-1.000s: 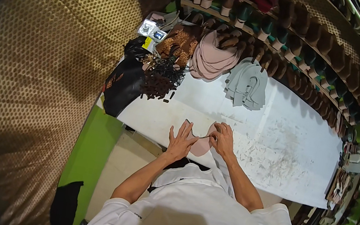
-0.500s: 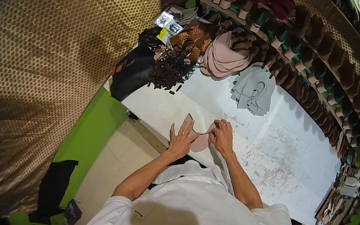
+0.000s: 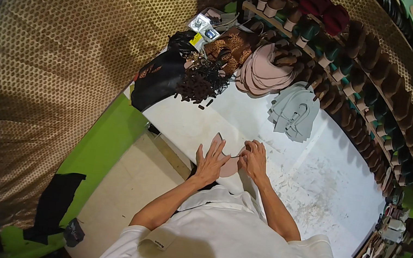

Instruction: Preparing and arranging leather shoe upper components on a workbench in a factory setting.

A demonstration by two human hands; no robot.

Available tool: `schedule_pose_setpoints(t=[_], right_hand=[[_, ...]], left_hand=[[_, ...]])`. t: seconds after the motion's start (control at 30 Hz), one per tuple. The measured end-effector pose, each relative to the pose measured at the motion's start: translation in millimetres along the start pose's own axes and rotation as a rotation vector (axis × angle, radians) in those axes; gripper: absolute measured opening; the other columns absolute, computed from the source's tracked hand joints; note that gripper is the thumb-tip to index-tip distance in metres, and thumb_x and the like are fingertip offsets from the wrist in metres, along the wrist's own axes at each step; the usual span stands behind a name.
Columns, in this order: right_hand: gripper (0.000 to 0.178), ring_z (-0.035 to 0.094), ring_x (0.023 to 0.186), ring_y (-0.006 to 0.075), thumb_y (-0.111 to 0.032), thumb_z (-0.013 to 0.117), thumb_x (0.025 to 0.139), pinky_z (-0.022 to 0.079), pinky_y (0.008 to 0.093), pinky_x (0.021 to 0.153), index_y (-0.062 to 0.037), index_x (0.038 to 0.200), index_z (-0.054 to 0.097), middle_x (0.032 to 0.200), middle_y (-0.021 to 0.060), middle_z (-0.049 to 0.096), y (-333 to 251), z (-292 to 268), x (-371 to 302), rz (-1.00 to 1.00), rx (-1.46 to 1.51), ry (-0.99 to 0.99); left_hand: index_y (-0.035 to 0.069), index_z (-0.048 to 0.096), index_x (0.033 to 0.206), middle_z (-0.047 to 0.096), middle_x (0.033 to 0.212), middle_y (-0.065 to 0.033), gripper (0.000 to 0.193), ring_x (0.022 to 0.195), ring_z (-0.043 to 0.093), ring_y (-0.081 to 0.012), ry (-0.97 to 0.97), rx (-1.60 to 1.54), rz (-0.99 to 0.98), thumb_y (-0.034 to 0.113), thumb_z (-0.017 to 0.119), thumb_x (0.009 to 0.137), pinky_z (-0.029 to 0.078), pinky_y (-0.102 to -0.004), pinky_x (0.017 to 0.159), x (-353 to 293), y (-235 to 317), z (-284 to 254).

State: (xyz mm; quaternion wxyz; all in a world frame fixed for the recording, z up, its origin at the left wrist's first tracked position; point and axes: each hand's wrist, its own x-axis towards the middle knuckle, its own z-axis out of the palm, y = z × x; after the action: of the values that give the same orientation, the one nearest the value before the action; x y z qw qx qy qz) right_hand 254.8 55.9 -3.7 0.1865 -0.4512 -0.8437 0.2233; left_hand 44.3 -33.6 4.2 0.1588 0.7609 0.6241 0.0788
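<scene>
A pink curved shoe upper piece (image 3: pixel 229 168) with a thin dark line along its inner edge lies at the near edge of the white table (image 3: pixel 186 115). My left hand (image 3: pixel 208 164) rests on its left part, fingers spread and pressing it down. On the other side my right hand (image 3: pixel 254 160) is closed, thumb and fingertips pinching the piece at its dark edge. My fingers cover parts of that edge on both sides.
Beyond my hands are stacked pink pieces (image 3: pixel 265 73), grey pieces (image 3: pixel 293 114) and a heap of small dark brown parts (image 3: pixel 198 88). A black bag (image 3: pixel 155 82) lies far left. Racks of shoe lasts (image 3: pixel 361 81) curve along the far right side.
The view has tilted slightly, shifting the table and racks in the picture. Both hands keep nearly the same hold on the pink piece; the right fingers have shifted a little.
</scene>
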Motion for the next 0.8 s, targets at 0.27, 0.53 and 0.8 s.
schedule_pose_setpoints(t=[0.27,0.53,0.8], right_hand=[[0.016,0.046,0.135,0.0387,-0.016,0.071,0.079,0.03,0.0553,0.12,-0.0057,0.088,0.077,0.131,0.0132,0.061,-5.9,-5.2,1.3,-0.019,-0.005,-0.022],[0.017,0.047,0.136,0.0393,-0.019,0.074,0.08,0.03,0.0557,0.12,-0.009,0.094,0.077,0.132,0.0129,0.061,-1.9,-3.8,-3.8,0.02,0.017,-0.026],[0.015,0.046,0.138,0.0397,-0.021,0.074,0.084,0.029,0.057,0.121,-0.0091,0.091,0.08,0.141,0.0141,0.059,-14.6,-5.0,-21.0,0.054,-0.068,0.08]], left_hand=[[0.028,0.066,0.14,0.014,0.175,-0.0128,0.064,0.161,0.012,-0.0375,-0.004,0.004,-0.011,0.001,0.062,0.083,0.007,-0.0784,0.114,-0.6,1.5,5.6],[0.029,0.063,0.144,0.013,0.176,-0.0126,0.063,0.16,0.012,-0.0374,-0.065,-0.007,-0.014,0.007,0.064,0.085,0.008,-0.0786,0.113,2.1,12.5,-0.4],[0.03,0.058,0.15,0.012,0.176,-0.0139,0.067,0.161,0.009,-0.0376,-0.068,0.014,-0.038,0.01,0.063,0.086,0.007,-0.079,0.113,-2.5,13.6,7.5]])
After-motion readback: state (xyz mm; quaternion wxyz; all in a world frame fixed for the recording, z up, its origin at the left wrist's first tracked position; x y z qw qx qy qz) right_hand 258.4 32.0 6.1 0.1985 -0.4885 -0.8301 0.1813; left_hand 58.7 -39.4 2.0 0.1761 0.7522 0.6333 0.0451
